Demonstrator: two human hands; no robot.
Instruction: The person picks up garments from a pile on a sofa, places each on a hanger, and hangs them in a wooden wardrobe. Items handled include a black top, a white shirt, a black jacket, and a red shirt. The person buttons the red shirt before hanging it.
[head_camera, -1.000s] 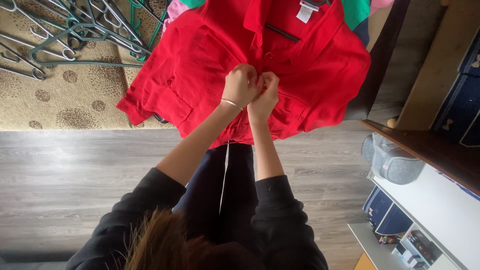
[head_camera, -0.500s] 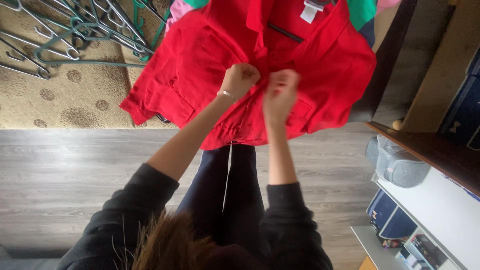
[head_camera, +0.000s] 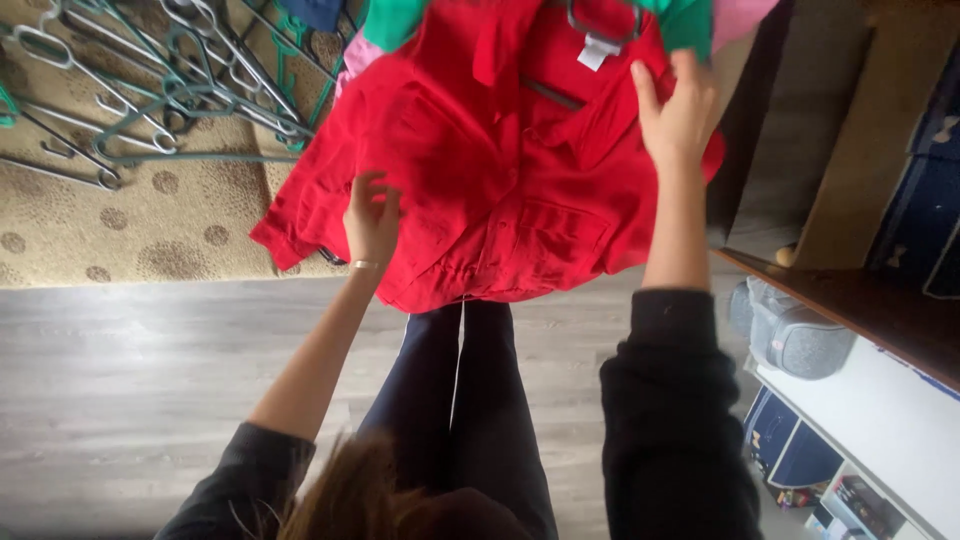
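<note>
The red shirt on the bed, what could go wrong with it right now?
The red shirt hangs partly over the bed edge, so it might slide toward the grey floor if the left hand and right hand let go. The pile of hangers lies close beside one sleeve, so a hook could perhaps snag the cloth. Other clothes, green and pink, lie under it and could get dragged along.

Left hand (head_camera: 372, 218) low, fingers spread flat; right hand (head_camera: 678, 112) raised higher, fingers seemingly curled, arm extended.
</note>
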